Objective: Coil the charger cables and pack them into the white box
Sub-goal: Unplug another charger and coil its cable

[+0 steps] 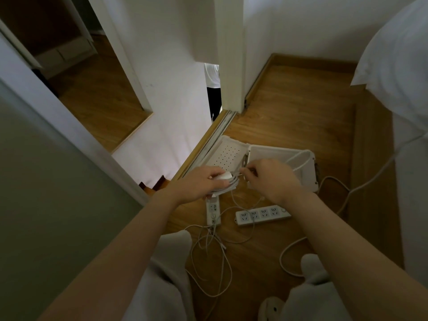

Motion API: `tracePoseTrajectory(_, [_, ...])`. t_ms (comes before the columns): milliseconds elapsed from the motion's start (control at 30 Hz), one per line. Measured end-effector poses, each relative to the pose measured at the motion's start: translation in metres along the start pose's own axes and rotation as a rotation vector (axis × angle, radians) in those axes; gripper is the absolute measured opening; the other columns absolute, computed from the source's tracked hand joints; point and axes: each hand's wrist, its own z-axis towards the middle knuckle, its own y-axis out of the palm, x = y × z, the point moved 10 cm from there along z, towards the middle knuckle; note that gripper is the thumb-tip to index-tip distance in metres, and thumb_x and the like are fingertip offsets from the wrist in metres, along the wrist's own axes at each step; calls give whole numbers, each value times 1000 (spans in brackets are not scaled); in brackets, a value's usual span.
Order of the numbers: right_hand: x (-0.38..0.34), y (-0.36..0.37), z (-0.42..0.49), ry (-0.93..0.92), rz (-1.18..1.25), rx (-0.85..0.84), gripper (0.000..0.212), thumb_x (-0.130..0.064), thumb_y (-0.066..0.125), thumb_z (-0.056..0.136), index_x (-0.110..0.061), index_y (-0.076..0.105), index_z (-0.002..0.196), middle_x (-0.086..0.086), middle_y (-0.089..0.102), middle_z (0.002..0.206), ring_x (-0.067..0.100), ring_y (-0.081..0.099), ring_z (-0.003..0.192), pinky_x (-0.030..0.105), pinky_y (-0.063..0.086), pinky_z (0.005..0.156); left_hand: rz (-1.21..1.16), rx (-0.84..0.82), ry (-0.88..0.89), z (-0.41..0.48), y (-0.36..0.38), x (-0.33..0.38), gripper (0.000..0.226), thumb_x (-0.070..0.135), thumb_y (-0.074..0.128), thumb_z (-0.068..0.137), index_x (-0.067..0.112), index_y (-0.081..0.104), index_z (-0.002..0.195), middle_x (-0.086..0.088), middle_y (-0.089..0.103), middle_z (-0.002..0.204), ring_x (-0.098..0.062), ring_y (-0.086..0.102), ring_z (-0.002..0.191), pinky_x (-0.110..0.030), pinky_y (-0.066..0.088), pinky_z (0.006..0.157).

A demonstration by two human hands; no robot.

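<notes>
The left hand (199,181), just left of frame centre, curls its fingers round a small white charger plug (224,176) and several turns of thin white cable (225,186) wound against it. The right hand (268,179), centre right, pinches the free run of that cable between thumb and fingertips, close beside the coil.

The cable looks light, limp and slightly springy. I judge the loops will spring open unless the bundle is gripped across all its turns, with the rigid plug as anchor. More thin cable trails loose (214,262) over the wooden floor (289,112) in the lower centre.

The white box (231,150) lies open just above the hands in 2 hinged halves. The perforated left half shows nothing inside where visible. A loop of thicker white cord (300,159) lies in or over the right half. Below the hands are 2 power strips, one upright in the frame (213,213) and one lying across it (262,215).
</notes>
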Motion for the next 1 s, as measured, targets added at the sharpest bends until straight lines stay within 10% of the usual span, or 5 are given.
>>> tracePoseTrajectory(300, [-14,15,-5,95,358,-52,33,-26,37,100,-15,65,86,-5,54,62,3,41,45,15,30,44,16,508,-18,-3,-52,-20,11,25,54,93,22,49,102,7,52,89,-11,54,80,-29,49,72])
tracePoseTrajectory(567, [49,-1,-10,537,1082,-85,27,-23,47,96,-14,61,75,-8,36,48,5,28,38,14,22,32,95,217,254,-9,-36,-5,17,23,55,94,23,52,110,7,58,100,-6,56,88,-26,50,76])
tracePoseTrajectory(1000, [-19,16,-17,175,655,-108,30,-26,37,100,-15,65,96,-7,44,52,2,32,34,11,26,36,-55,558,22,5,-53,-17,17,25,51,95,19,50,110,6,52,93,-10,53,84,-17,44,67])
